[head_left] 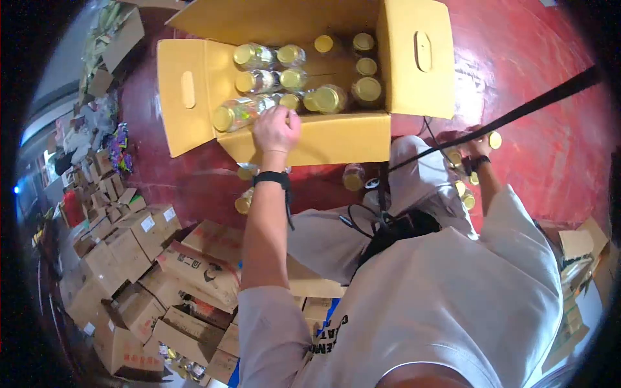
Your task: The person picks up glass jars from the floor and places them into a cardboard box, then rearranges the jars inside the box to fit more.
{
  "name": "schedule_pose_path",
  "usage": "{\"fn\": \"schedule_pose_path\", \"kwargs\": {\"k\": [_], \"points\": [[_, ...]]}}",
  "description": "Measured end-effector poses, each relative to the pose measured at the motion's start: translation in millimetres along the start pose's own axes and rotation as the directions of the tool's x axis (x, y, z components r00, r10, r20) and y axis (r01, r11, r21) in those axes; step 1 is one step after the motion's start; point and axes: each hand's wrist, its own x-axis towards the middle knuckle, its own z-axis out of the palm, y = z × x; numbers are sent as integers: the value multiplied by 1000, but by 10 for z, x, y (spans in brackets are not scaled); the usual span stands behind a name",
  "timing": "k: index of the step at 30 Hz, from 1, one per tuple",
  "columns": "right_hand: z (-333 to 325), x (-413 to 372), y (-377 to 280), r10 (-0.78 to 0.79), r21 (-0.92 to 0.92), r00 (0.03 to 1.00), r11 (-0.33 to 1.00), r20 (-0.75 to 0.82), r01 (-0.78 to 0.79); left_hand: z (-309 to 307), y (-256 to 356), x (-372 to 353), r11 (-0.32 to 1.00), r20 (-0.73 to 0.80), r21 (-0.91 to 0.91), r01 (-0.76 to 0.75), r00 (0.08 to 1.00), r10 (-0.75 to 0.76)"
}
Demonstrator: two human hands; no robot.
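Note:
A yellow cardboard box (pixel 323 139) stands with its flaps spread, holding several clear jars with gold lids. My left hand (pixel 277 129) reaches over the box's near wall, fingers curled against the body of a gold-lidded jar (pixel 242 113) in the near left corner; its fingertips are partly hidden. Another jar (pixel 328 99) leans to the right of that hand. Out at the right, beside my knee, my right hand (pixel 477 143) is closed around a jar whose gold lid (pixel 495 140) points outward. More gold-lidded jars (pixel 464 194) are on the floor just below it.
Other jars (pixel 354 176) stand between the box and my legs. A black strap (pixel 517 107) crosses the view at the right. Many brown cartons (pixel 129 252) are piled at the lower left. Opened cartons (pixel 582 249) lie at the far right on the red floor (pixel 517 39).

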Motion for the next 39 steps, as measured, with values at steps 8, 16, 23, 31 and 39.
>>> {"fn": "schedule_pose_path", "kwargs": {"k": [8,16,23,31,39], "points": [[-1649,-184,-1045,-101,193,935,981,341,36,-18,7,9,999,8,-54,1,1000,-1],[-3042,-845,-2723,-571,431,790,784,221,446,-33,6,7,1000,11,-31,4,1000,-4],[-2675,-1662,-4868,-905,653,386,402,178,642,-89,68,17,996,-38,-92,9,999,-12],[-104,-1379,-5858,-790,44,63,113,610,993,-15,25,11,999,-26,-37,9,1000,-10],[1454,-861,-5333,-638,-231,118,-97,761,968,-22,31,1,998,-73,-50,27,997,-31]]}}
